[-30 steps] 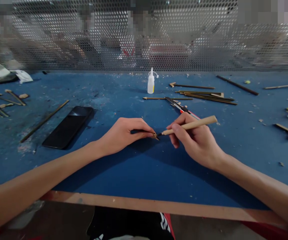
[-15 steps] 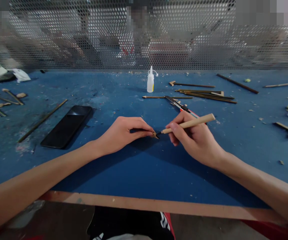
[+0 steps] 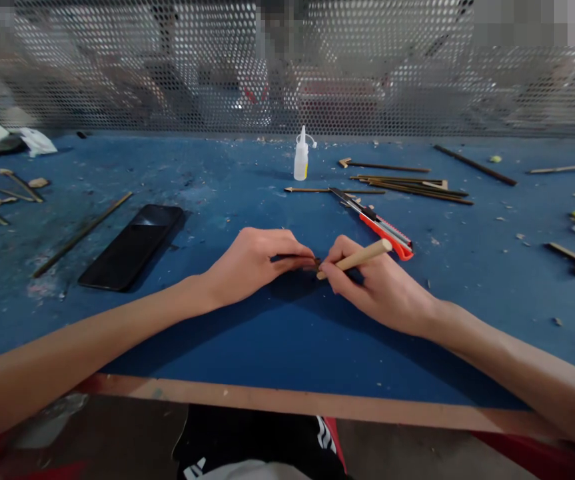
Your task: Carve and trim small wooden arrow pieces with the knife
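In the head view my left hand (image 3: 250, 270) pinches a small brown piece (image 3: 316, 262) between thumb and fingertips, just above the blue tabletop. My right hand (image 3: 384, 290) is closed around a slim wooden-handled tool (image 3: 366, 254), held like a pen and slanting up to the right. Its working end is hidden by the fingers, close against the piece. The two hands nearly meet at the fingertips. Just behind my right hand lies a red utility knife (image 3: 387, 233) with its blade out.
A white glue bottle (image 3: 300, 163) stands upright farther back. Thin dark sticks (image 3: 417, 187) lie in a bundle to its right. A black phone (image 3: 132, 247) and a longer stick (image 3: 84, 233) are at left. A perforated metal screen (image 3: 207, 100) borders the back.
My right hand has moved left and slightly down, bringing the wooden-handled tool up to the piece. Its dark tip, visible before, is now hidden. More of the utility knife shows.
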Available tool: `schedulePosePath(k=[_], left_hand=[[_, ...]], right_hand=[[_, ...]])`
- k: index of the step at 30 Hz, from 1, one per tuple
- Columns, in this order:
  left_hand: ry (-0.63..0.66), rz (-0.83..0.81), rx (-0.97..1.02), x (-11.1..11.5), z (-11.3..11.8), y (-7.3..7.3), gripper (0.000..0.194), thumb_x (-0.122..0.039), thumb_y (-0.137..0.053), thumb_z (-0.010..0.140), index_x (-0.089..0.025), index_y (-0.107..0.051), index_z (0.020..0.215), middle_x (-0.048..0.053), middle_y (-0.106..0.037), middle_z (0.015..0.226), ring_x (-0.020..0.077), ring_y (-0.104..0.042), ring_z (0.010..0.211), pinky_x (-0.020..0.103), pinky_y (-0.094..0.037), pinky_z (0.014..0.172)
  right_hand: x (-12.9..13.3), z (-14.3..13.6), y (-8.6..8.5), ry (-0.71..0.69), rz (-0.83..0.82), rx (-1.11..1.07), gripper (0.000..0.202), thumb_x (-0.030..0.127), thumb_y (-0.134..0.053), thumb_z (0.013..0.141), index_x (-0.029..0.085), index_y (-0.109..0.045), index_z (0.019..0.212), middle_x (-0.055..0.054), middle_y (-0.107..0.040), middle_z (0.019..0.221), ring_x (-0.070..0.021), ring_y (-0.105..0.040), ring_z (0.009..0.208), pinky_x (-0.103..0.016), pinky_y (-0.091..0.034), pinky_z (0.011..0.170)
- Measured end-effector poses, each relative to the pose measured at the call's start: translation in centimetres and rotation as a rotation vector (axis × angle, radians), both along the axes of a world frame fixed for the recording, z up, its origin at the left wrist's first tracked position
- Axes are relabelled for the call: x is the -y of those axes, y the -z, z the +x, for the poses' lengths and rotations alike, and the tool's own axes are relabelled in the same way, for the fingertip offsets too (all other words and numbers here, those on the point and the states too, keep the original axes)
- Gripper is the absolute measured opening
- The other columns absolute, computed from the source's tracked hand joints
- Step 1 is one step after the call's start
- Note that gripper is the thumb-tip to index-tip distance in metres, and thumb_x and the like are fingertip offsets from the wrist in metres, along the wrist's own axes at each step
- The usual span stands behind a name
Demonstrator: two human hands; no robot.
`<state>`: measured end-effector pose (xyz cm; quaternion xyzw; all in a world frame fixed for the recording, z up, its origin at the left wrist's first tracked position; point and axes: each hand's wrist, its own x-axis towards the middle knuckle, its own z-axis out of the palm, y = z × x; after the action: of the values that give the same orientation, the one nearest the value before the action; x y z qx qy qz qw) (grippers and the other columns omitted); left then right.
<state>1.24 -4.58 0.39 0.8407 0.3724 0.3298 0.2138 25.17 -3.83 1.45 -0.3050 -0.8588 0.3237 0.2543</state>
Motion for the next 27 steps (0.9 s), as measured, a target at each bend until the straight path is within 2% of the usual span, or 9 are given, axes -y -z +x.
schedulePosePath(k=[2,5,7,13,19,24,27], left_hand=[[-0.043,-0.057,0.019,-0.2,-0.2,0.0,0.01,-0.023,-0.073,0.093,-0.02,-0.081,0.099,0.001,-0.079,0.091,0.0123,-0.072,0.079,0.02,-0.053,0.074],[-0.123,-0.229,0.089,-0.3,-0.8,-0.2,0.014,-0.032,-0.074,0.092,-0.021,-0.081,0.098,0.001,-0.08,0.091,0.0133,-0.073,0.076,0.021,-0.057,0.074],[-0.136,-0.306,0.128,-0.2,-1.1,-0.3,0.018,-0.036,-0.074,0.092,-0.021,-0.081,0.1,0.001,-0.081,0.094,0.0154,-0.075,0.079,0.023,-0.06,0.076],[-0.104,-0.345,0.156,0.0,-1.2,-0.5,0.023,-0.041,-0.072,0.093,-0.023,-0.081,0.105,0.001,-0.081,0.099,0.0185,-0.077,0.09,0.026,-0.061,0.087],[-0.104,-0.332,0.133,0.1,-1.0,-0.5,0.021,-0.04,-0.071,0.095,-0.023,-0.081,0.104,0.0,-0.081,0.1,0.0173,-0.077,0.092,0.025,-0.06,0.088],[-0.128,-0.365,0.178,0.4,-0.7,-0.6,0.022,-0.04,-0.074,0.092,-0.022,-0.08,0.103,0.0,-0.081,0.094,0.016,-0.076,0.083,0.023,-0.061,0.079],[-0.169,-0.396,0.263,0.7,-0.4,-0.6,0.023,-0.04,-0.075,0.091,-0.02,-0.078,0.1,0.001,-0.08,0.089,0.0153,-0.075,0.075,0.021,-0.061,0.069]], right_hand=[[-0.2,0.2,0.3,0.103,0.032,-0.095,0.021,0.028,-0.051,0.104,0.022,-0.051,0.085,0.003,-0.053,0.07,-0.011,-0.047,0.057,-0.027,-0.039,0.055],[-0.8,0.7,0.5,0.279,0.026,-0.206,0.027,0.036,-0.052,0.105,0.023,-0.051,0.082,0.004,-0.051,0.063,-0.0121,-0.047,0.054,-0.029,-0.037,0.051],[-1.2,0.9,0.5,0.307,-0.003,-0.201,0.028,0.04,-0.053,0.105,0.023,-0.053,0.083,0.003,-0.052,0.063,-0.0128,-0.049,0.054,-0.03,-0.037,0.051],[-1.0,0.6,0.1,0.192,0.091,-0.113,0.015,0.025,-0.055,0.101,0.023,-0.058,0.087,0.001,-0.058,0.072,-0.0135,-0.05,0.06,-0.029,-0.04,0.054],[-0.2,0.5,-0.4,0.137,0.141,-0.13,0.006,0.024,-0.055,0.101,0.024,-0.059,0.096,-0.001,-0.065,0.081,-0.0146,-0.054,0.064,-0.03,-0.044,0.057],[-0.3,0.4,-0.5,0.133,0.333,-0.128,0.016,0.019,-0.051,0.103,0.025,-0.064,0.11,-0.006,-0.066,0.098,-0.0186,-0.064,0.085,-0.034,-0.052,0.078],[-0.6,0.3,-0.4,0.153,0.431,-0.064,0.015,0.021,-0.056,0.101,0.022,-0.066,0.113,-0.007,-0.06,0.097,-0.018,-0.06,0.082,-0.033,-0.051,0.074]])
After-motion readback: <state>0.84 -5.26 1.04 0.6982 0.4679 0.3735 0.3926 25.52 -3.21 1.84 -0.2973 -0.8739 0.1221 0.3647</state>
